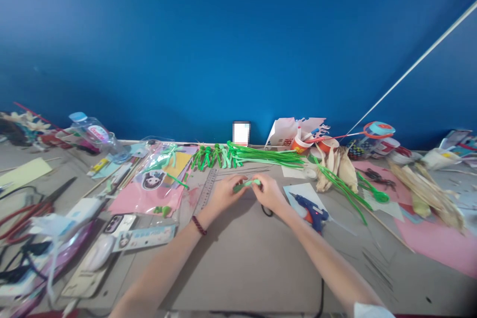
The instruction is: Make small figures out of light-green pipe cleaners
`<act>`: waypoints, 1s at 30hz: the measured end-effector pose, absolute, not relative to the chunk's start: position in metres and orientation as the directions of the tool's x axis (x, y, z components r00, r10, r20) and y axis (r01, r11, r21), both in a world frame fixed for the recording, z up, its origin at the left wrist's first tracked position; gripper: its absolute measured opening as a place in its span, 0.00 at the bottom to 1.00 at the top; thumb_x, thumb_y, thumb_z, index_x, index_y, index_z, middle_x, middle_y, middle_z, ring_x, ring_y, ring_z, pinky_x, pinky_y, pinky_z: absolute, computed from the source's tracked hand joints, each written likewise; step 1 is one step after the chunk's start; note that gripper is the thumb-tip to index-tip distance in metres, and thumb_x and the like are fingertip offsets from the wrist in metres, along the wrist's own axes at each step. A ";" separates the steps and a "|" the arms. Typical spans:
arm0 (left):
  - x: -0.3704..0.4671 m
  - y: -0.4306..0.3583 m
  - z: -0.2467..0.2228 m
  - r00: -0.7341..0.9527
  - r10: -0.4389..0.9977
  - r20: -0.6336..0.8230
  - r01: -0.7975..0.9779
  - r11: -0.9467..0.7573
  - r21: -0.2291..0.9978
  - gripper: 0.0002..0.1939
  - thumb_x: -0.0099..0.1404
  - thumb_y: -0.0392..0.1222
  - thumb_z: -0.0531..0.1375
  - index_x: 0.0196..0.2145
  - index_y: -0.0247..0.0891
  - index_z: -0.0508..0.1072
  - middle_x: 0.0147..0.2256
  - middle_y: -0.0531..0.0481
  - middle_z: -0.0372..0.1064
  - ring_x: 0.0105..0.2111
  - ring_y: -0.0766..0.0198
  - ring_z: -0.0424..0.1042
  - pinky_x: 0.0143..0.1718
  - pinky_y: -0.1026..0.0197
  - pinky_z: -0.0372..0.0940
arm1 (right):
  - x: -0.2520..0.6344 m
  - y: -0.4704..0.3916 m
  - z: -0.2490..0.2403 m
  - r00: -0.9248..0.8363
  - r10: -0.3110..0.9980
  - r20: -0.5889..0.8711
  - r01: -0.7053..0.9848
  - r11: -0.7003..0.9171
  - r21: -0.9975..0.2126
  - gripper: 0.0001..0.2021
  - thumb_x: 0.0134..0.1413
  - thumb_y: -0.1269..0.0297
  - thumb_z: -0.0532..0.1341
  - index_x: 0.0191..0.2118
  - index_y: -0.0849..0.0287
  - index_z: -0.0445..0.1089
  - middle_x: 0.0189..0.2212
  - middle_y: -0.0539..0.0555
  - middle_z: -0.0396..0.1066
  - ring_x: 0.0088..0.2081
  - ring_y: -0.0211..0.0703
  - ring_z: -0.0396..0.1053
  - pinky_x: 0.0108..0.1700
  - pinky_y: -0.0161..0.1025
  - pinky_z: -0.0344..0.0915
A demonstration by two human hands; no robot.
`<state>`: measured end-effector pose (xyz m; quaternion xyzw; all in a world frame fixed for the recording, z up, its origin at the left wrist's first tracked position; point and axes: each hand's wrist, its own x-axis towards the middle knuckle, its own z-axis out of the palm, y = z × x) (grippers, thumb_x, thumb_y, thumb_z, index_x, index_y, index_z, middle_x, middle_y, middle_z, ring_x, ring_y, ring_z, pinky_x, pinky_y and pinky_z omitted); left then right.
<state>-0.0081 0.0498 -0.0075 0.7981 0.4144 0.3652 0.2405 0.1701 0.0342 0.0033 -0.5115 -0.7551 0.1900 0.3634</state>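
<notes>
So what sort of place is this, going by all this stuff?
Probably a crafting worktable: there's a blue hot glue gun, a bundle of what look like green pipe cleaners at the back, and a ruler.

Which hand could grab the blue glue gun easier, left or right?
Probably the right hand: the glue gun lies on its side, while the left hand is farther away. Both hold the light green piece, though.
</notes>
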 end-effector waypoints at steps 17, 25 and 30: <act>0.000 0.040 -0.012 0.670 0.510 0.539 0.668 -0.732 -0.138 0.15 0.67 0.30 0.48 0.47 0.35 0.68 0.40 0.42 0.72 0.43 0.58 0.70 0.47 0.52 0.61 | 0.168 0.041 -0.002 -0.052 0.987 -0.152 0.414 -0.117 -0.903 0.06 0.43 0.66 0.54 0.24 0.57 0.68 0.15 0.48 0.65 0.19 0.37 0.62 0.23 0.33 0.58; 0.003 0.041 -0.021 0.635 0.581 0.509 0.721 -0.683 -0.120 0.18 0.65 0.30 0.51 0.52 0.35 0.65 0.46 0.39 0.70 0.48 0.54 0.68 0.51 0.48 0.59 | 0.167 0.039 0.001 0.053 0.998 -0.027 0.571 -0.052 -0.820 0.05 0.42 0.66 0.55 0.23 0.57 0.67 0.16 0.48 0.65 0.22 0.39 0.63 0.29 0.34 0.59; 0.005 0.037 -0.018 0.657 0.529 0.537 0.710 -0.674 -0.203 0.15 0.66 0.29 0.49 0.49 0.33 0.67 0.37 0.43 0.72 0.40 0.59 0.70 0.49 0.52 0.59 | 0.164 0.038 -0.001 0.017 0.987 -0.162 0.476 -0.151 -0.866 0.06 0.44 0.65 0.54 0.25 0.58 0.68 0.15 0.47 0.65 0.19 0.37 0.63 0.25 0.33 0.59</act>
